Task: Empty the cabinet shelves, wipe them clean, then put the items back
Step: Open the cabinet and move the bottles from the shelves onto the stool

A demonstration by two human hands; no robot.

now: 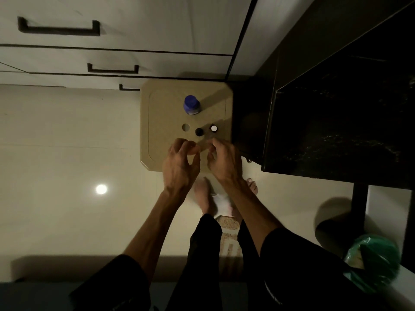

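A beige plastic stool (157, 122) stands on the floor in front of the white drawers. On it are a blue-capped bottle (191, 105), a small black-capped bottle (199, 132) and a small white-capped bottle (213, 128). My left hand (182, 160) hovers over the stool's near edge with loosely curled fingers, just short of the black-capped bottle. Beside it, my right hand (223, 159) hangs the same way below the white-capped bottle. I see nothing held in either hand. The image is dim and slightly blurred.
White drawers with dark handles (58, 28) fill the top left. A dark cabinet with a black stone top (336, 108) stands right of the stool. A green bag (372, 259) lies at the lower right. My bare feet (203, 194) are on the pale floor.
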